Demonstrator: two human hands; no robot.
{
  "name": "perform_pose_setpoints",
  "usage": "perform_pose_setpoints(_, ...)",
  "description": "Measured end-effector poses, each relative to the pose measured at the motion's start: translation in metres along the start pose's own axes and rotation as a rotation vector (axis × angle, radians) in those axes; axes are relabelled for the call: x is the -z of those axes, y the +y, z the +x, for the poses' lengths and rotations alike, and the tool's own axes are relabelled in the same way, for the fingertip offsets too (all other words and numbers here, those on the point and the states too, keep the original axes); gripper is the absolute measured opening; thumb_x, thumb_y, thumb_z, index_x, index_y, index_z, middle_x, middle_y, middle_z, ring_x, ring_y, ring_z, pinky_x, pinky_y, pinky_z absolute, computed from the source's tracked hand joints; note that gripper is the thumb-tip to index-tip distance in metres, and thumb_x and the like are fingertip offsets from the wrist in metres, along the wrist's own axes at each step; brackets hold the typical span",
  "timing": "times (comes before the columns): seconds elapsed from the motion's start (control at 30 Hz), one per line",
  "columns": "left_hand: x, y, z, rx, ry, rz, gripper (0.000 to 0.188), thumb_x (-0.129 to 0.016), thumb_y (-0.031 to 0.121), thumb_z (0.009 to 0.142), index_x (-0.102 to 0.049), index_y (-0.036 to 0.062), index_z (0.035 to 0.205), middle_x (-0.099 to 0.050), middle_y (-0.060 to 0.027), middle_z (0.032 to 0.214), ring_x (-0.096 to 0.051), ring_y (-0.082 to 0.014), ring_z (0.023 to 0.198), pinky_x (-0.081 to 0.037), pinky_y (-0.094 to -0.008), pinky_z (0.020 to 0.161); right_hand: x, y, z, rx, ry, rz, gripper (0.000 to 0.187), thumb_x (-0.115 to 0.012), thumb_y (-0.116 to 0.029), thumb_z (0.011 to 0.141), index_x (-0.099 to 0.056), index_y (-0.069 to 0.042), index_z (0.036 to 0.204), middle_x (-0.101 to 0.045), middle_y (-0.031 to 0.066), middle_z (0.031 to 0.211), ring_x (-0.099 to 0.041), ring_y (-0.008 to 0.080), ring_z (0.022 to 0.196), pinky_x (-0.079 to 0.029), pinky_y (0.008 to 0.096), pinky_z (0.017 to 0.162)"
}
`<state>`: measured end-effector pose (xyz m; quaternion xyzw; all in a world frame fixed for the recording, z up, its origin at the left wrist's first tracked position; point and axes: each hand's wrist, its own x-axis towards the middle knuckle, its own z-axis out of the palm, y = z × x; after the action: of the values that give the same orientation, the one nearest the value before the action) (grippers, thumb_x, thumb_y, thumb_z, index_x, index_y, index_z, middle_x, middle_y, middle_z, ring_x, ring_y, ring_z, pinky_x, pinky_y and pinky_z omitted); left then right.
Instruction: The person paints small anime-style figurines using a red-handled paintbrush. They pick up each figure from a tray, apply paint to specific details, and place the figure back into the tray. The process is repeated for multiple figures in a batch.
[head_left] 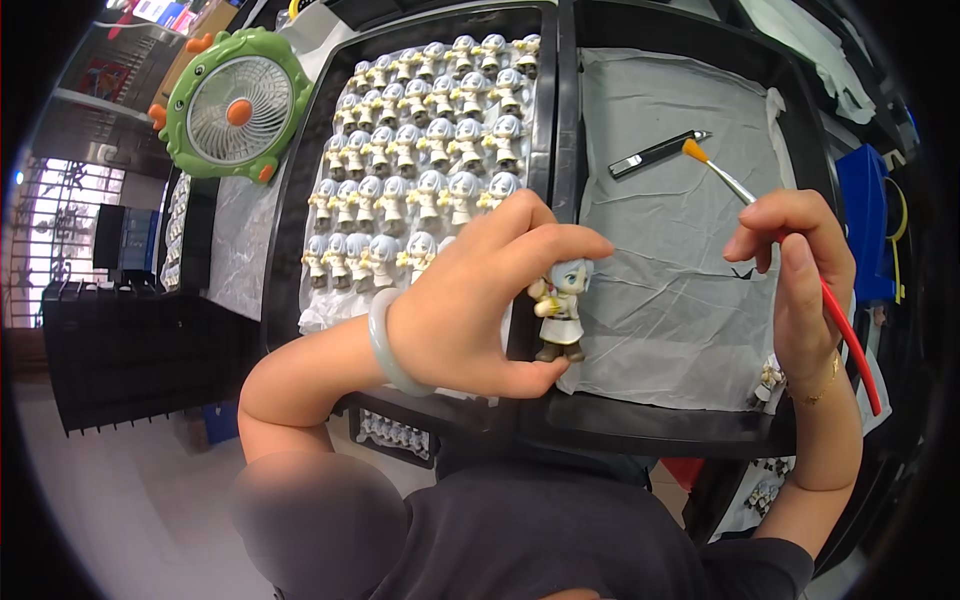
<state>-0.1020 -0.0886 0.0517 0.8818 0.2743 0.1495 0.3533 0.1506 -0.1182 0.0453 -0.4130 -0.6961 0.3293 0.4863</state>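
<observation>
In the head view, two black trays are sitting side by side. The left tray (300,200) is holding rows of small figures (420,160), all alike, pale-haired and cream-robed, standing upright and packed close on a white sheet. The right tray (800,150) is lined with crumpled white paper (660,280); a black pen-like tool (655,153) is lying near its far end, and a few small dark marks are showing on the paper near the right hand. Below the trays' near edge, more small figures are showing in a lower tray (395,432), partly hidden.

The figure (562,305) in hand is hanging over the divide between the two trays, near their front edge. It is standing upright, with grey-white hair, a cream robe, a yellow-green bit at the chest and dark brown boots.

The left hand (470,300) is reaching in from the lower left, a pale bangle (385,345) riding on the wrist. Its fingers are curling over the figure from above while the thumb is pressing beneath the boots, pinching it.

The right hand (800,290) is coming up on the right, fingers closing round a red-handled brush (790,250). The orange bristles are pointing up-left over the paper, near the black tool, well apart from the figure.

A green fan (238,108) with an orange hub is standing beyond the left tray.
</observation>
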Motion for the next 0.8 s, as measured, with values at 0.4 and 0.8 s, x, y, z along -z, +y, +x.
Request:
perform_pose_setpoints(0.4, -0.005, 0.001, -0.004, -0.007, 0.15, 0.329, 0.059, -0.073, 0.035, 0.045, -0.054, 0.0061, 0.094, -0.046, -0.0053, 0.075, -0.043, -0.022, 0.067, -0.031, -0.0295, 0.062, 0.001, 0.001, -0.003, -0.024, -0.094, -0.029, 0.031, -0.04, -0.027, 0.085, -0.055, 0.0, 0.09, -0.053, 0.0063, 0.075, -0.052, 0.0108, 0.069, -0.04, 0.0229, 0.064)
perform_pose_setpoints(0.8, 0.078, 0.001, -0.054, 0.087, 0.196, 0.427, 0.065, -0.069, 0.023, 0.055, -0.043, -0.0036, 0.109, -0.051, -0.0108, 0.101, -0.047, -0.0168, 0.087, -0.036, -0.0255, 0.078, 0.012, 0.018, -0.009, 0.031, -0.004, -0.07, 0.033, -0.032, -0.024, 0.088, -0.051, 0.002, 0.094, -0.051, 0.0064, 0.075, -0.048, 0.01, 0.065, -0.032, 0.0223, 0.06)
